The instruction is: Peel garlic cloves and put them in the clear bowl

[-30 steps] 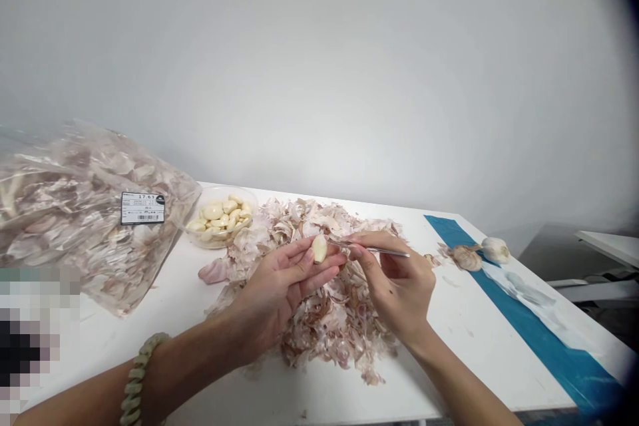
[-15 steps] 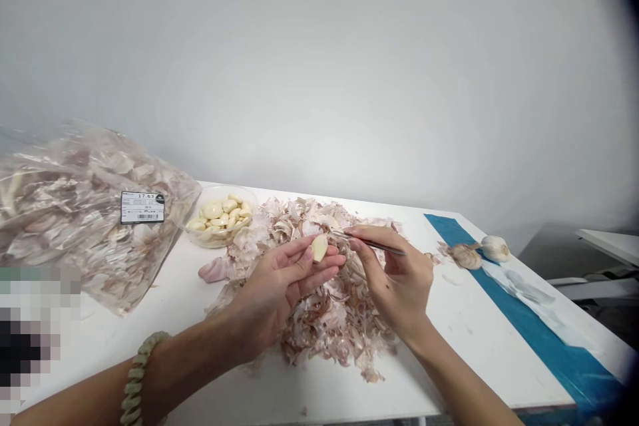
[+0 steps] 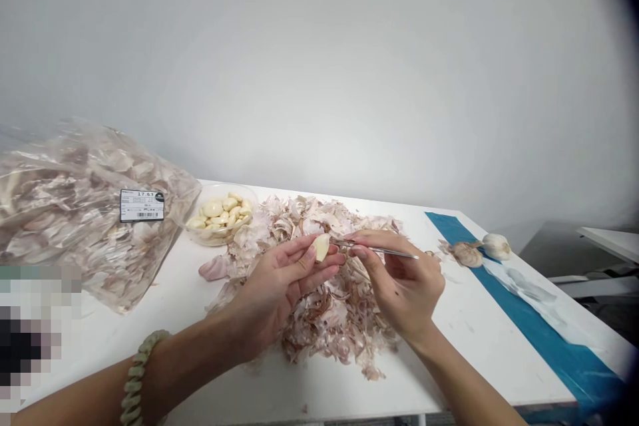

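Garlic clove (image 3: pixel 321 248) — bag label (image 3: pixel 142 206) "17.63"

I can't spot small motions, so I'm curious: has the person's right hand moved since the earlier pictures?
Yes, slightly: the right hand has shifted rightward, closer to the blue strip on the table.

the plastic bag (image 3: pixel 74 213) is cut off by the left edge, and the smaller print on its label (image 3: pixel 142 206) is too fine to read. a pixelated patch (image 3: pixel 34 346) covers the lower left corner. the left hand (image 3: pixel 284 273) and right hand (image 3: pixel 402 276) hide part of the heap of skins (image 3: pixel 334 326); whether the metal tool (image 3: pixel 387 251) touches the garlic clove (image 3: pixel 322 248) is too small to tell.
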Available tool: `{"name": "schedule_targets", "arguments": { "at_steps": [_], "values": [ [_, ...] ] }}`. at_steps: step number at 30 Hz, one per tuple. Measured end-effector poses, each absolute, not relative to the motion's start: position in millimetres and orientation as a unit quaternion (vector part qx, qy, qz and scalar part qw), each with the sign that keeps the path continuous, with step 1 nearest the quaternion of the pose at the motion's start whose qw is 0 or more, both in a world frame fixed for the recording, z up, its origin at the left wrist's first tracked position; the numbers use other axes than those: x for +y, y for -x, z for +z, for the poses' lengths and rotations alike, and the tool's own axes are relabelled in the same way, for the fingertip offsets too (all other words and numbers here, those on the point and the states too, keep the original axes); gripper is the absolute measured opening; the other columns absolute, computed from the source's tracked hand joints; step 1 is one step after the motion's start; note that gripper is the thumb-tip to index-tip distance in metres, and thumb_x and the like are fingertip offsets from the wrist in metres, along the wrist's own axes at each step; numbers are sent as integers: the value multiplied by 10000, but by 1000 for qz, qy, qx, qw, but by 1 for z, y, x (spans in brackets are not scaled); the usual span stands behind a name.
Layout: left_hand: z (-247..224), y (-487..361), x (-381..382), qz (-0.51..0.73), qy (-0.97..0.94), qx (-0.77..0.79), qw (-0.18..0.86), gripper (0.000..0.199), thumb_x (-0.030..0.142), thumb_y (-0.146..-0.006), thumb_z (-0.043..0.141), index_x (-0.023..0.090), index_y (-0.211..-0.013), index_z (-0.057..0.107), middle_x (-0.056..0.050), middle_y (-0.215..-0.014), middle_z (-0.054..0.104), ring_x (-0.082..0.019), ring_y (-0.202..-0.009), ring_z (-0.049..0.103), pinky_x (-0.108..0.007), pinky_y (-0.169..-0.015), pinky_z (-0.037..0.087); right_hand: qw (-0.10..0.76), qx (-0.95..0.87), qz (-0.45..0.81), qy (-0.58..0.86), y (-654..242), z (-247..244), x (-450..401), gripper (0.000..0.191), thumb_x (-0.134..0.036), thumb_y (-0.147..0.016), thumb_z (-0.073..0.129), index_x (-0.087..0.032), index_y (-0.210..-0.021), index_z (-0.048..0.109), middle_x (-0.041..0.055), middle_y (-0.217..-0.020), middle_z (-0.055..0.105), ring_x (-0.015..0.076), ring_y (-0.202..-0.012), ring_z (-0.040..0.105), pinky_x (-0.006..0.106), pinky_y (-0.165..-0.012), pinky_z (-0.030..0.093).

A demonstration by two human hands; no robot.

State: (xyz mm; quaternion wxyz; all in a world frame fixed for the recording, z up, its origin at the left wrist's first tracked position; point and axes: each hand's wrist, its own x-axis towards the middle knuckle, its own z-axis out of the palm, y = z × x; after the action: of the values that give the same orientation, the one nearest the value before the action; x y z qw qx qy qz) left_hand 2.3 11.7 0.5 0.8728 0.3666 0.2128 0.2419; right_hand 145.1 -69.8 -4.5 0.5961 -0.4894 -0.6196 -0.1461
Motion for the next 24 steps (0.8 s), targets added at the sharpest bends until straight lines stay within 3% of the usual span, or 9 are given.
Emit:
{"name": "schedule_targets", "arguments": {
  "at_steps": [7,24],
  "values": [
    [0,-2,11,238,-366,211,875,388,113,-866,558,72,-1242,474,-134,-1084,686,-181,-1048,633,-246,-958,485,603,-609,-136,497,-145,-7,-70,229,-38,-777,608,-213,-921,644,18,-855,713,163,-803,679,334,-687,575],
    [-2,-3,12,249,-383,199,867,272,111,-842,582,97,-1113,593,-128,-1067,694,-200,-1046,635,-282,-975,477,634,-584,-128,491,-141,-9,-68,244,-29,-753,621,-223,-894,669,7,-826,724,163,-764,691,314,-658,582]
  ]
}}
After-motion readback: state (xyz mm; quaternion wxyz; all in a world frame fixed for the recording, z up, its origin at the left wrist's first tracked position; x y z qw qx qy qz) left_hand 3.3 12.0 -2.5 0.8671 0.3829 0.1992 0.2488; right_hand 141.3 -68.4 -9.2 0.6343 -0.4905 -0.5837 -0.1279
